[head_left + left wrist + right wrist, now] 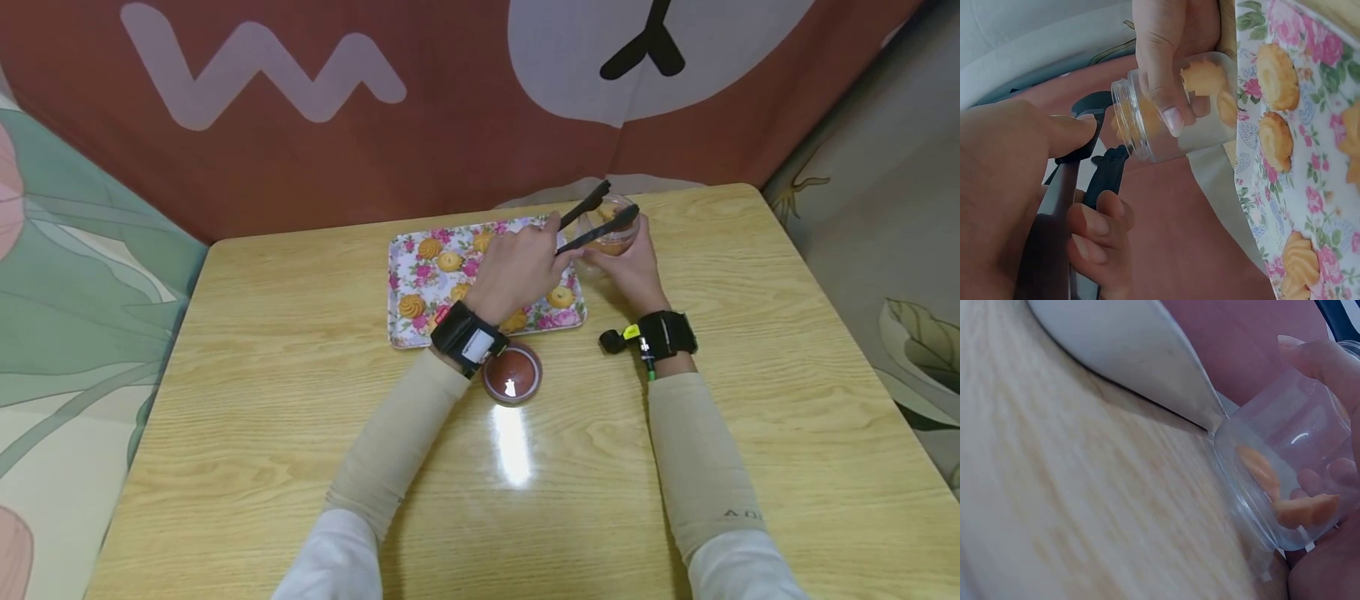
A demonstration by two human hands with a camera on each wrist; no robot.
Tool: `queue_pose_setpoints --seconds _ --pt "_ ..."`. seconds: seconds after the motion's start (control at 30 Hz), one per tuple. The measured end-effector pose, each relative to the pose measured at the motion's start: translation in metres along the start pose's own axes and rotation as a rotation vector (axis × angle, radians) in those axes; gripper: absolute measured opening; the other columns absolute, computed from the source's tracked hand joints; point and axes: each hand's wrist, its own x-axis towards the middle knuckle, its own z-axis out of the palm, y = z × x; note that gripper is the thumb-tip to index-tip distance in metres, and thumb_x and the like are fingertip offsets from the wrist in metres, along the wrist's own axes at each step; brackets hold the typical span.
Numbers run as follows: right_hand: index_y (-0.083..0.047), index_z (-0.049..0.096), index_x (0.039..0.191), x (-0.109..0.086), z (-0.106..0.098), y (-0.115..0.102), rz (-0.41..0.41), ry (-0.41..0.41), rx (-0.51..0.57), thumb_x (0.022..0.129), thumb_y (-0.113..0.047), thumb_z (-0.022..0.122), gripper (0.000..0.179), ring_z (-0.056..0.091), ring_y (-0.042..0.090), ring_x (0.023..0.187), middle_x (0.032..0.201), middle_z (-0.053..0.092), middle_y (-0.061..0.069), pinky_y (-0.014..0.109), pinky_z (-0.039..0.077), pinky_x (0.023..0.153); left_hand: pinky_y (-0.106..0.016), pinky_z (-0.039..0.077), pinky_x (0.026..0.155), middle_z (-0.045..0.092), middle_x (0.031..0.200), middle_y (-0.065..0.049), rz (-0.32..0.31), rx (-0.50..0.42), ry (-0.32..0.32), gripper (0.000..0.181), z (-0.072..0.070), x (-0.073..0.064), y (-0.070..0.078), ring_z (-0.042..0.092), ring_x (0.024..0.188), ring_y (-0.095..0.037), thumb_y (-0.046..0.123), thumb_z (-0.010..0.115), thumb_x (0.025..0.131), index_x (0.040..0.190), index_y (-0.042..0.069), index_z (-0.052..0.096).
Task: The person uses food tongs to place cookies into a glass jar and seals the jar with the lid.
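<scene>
Table: runs out on every side of the floral tray, so tray, jar and lid probably share one flat, firm footing (285, 417).
Tray (401, 271): lies flat with its long side across the person's front, likely so that either hand can reach over it.
Tongs (600, 232): beyond the tray's far right corner, black tips spread over the jar's mouth; whether a cookie sits between them I cannot tell.
Left hand (517, 271): above the tray's right half, thumb on one arm of the tongs and curled fingers on the other, a hold that seems meant to control their spread.
Right hand (636, 268): right of the tray, fingers and thumb wrapped round the jar, presumably to steady it.
Jar (1194, 134): clear, upright, just beside the tray's far right corner, its mouth uncovered, which leaves room for the tips.
Lid (512, 375): just in front of the tray's near edge, perhaps there to keep clear of the jar.
Cookies (411, 306): spread apart on the tray, which should make each easier to pinch; at least two pieces show inside the jar.
</scene>
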Motion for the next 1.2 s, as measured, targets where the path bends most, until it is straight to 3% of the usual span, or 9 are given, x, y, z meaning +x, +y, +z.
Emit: queue_pose_setpoints --seconds 0.17,0.4,0.53,0.87,1.03,1.2 --pt "-0.019 0.036 0.135 0.003 0.0 0.008 -0.024 0.007 0.019 0.069 -0.012 0.084 0.082 0.043 0.016 0.117 0.129 0.048 0.008 0.033 0.029 0.102 -0.029 0.042 0.039 0.056 0.071 0.0 -0.023 -0.042 -0.024 0.058 -0.001 0.0 -0.001 0.052 0.051 -0.012 0.051 0.043 0.096 0.131 0.005 0.043" --pt "-0.008 0.033 0.135 -0.011 0.005 -0.025 -0.011 -0.006 0.018 0.072 -0.011 0.082 0.08 0.041 0.019 0.119 0.131 0.046 0.013 0.035 0.028 0.103 -0.028 0.04 0.038 0.055 0.067 0.0 -0.021 -0.058 -0.005 0.057 -0.003 -0.004 -0.003 0.051 0.049 -0.012 0.052 0.044 0.095 0.127 0.005 0.045" --pt "-0.015 0.033 0.136 -0.014 0.005 -0.03 0.001 -0.006 -0.019 0.072 -0.016 0.082 0.081 0.041 0.018 0.119 0.131 0.045 0.01 0.036 0.029 0.103 -0.028 0.04 0.036 0.055 0.065 0.0 -0.01 -0.038 0.036 0.065 -0.009 -0.008 -0.006 0.05 0.046 -0.012 0.055 0.041 0.095 0.133 0.003 0.044" --pt "-0.022 0.035 0.135 0.002 0.002 0.001 0.023 0.014 0.008 0.066 -0.022 0.086 0.086 0.039 0.017 0.118 0.132 0.044 0.009 0.033 0.031 0.1 -0.027 0.041 0.039 0.055 0.064 0.001 -0.062 -0.036 0.063 0.058 -0.023 -0.019 -0.019 0.051 0.048 -0.011 0.05 0.049 0.093 0.129 0.004 0.048" --pt "-0.021 0.035 0.135 0.003 0.003 0.006 0.025 0.023 0.014 0.066 -0.022 0.087 0.087 0.04 0.016 0.118 0.131 0.044 0.007 0.033 0.032 0.1 -0.028 0.042 0.038 0.057 0.068 0.0 -0.101 -0.07 0.06 0.059 -0.02 -0.026 -0.027 0.052 0.049 -0.011 0.047 0.052 0.093 0.132 0.003 0.047" --pt "-0.019 0.035 0.135 0.003 0.004 0.005 0.025 0.025 0.035 0.066 -0.02 0.087 0.087 0.041 0.017 0.117 0.131 0.044 0.01 0.033 0.032 0.1 -0.03 0.043 0.039 0.057 0.068 -0.002 -0.112 -0.082 0.061 0.057 -0.011 -0.036 -0.032 0.052 0.049 -0.013 0.05 0.052 0.091 0.125 0.004 0.05"
